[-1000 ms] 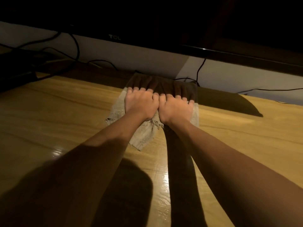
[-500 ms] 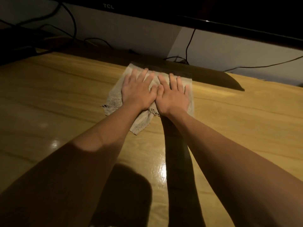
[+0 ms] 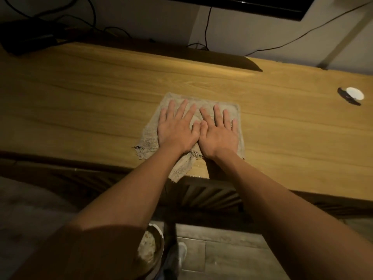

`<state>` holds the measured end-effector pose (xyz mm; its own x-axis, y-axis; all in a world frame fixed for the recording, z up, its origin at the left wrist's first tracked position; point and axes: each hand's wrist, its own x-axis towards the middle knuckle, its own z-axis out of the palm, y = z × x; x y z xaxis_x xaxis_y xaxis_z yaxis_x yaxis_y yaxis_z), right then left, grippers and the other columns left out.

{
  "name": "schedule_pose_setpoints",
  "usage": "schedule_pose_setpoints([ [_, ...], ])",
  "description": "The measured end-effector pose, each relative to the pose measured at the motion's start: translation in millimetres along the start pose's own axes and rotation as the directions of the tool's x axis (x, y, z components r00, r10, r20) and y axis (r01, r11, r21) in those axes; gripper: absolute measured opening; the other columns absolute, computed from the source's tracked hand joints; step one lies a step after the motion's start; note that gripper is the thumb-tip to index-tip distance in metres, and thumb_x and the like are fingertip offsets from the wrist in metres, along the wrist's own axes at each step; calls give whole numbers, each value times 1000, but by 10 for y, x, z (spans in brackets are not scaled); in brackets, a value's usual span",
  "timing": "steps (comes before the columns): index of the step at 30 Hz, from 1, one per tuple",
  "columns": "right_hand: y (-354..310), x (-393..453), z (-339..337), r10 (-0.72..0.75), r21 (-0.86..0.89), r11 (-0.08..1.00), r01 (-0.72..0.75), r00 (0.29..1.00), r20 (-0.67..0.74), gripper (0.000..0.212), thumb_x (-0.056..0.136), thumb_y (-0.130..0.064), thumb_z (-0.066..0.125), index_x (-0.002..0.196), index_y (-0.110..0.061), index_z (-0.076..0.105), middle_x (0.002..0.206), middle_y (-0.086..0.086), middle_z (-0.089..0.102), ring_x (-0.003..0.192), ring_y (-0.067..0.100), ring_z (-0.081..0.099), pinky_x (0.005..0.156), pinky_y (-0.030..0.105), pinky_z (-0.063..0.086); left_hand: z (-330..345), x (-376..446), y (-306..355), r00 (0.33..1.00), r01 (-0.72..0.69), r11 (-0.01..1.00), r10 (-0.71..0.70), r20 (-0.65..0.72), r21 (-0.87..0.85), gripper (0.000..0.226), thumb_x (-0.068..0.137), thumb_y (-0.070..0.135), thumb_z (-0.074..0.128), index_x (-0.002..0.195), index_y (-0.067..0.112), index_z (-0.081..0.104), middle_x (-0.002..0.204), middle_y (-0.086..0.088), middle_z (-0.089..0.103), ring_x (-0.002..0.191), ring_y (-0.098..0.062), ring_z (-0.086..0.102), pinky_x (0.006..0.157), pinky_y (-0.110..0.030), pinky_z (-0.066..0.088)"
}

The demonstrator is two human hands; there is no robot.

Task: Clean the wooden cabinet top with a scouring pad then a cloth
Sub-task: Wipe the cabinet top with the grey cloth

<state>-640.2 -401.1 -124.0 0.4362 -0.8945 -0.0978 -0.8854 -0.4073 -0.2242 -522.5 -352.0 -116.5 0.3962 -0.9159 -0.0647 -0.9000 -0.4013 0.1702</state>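
A frayed beige cloth (image 3: pixel 236 126) lies spread flat on the wooden cabinet top (image 3: pixel 90 102), toward its near edge and roughly midway along its length; one ragged corner of the cloth hangs just over that near edge. The left hand (image 3: pixel 176 129) and the right hand (image 3: pixel 219 132) both rest palm-down on the cloth, side by side, fingers stretched out and slightly fanned, pointing toward the far wall. The two thumbs touch each other at the middle of the cloth, and neither hand grips any fabric; both simply press flat on it. Bare forearms run from the near edge of the view up to the hands. The cabinet top shows pale yellow-brown wood grain and a shine under the light. On the far right of the surface sits a small white round object (image 3: pixel 353 93) with a dark shadow beside it; what it is cannot be told. At the far left a dark device (image 3: pixel 28 40) sits in shadow with black cables (image 3: pixel 94 23) looping behind it against the wall, and another cable (image 3: pixel 206 27) hangs down from the black television (image 3: pixel 262 6) above. Below the cabinet's near edge, a bowl (image 3: pixel 153 251) holding something pale stands near a shoe (image 3: pixel 181 253) on the grey plank floor (image 3: pixel 222 253).
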Motion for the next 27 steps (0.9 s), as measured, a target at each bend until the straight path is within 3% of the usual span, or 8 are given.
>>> schedule_pose_setpoints([
  [5,230,-745,23,14,6,1000,-13,1000,-18,55,104,-50,8,158,-47,3,170,-5,-9,156,21,-13,124,47,-10,96,-709,249,1000,1,1000,-1,12,9,63,98,58,7,157,40,-1,167,10,-7,154,-24,-14,123,-46,-7],
  [10,301,-876,6,47,-14,999,-47,999,17,55,103,-54,8,157,-49,-1,169,-4,-12,155,22,-16,124,50,-9,168,-883,342,1000,27,999,-27,14,33,59,100,54,4,156,41,-5,167,10,-10,154,-24,-14,123,-46,-7],
  [18,303,-490,-13,65,-8,998,-65,998,0,57,101,-54,8,157,-51,-2,169,-5,-13,155,23,-15,123,53,-10,113,-464,336,1000,-7,1000,7,-12,26,56,102,51,7,157,42,1,168,11,-4,154,-21,-11,124,-44,-5],
  [27,390,594,-81,53,-8,999,-53,998,-20,55,102,-52,8,156,-52,-1,169,-6,-12,155,22,-15,122,53,-11,151,580,425,997,36,999,-35,-71,17,55,103,49,7,157,43,3,168,11,-2,154,-22,-11,124,-45,-3],
])
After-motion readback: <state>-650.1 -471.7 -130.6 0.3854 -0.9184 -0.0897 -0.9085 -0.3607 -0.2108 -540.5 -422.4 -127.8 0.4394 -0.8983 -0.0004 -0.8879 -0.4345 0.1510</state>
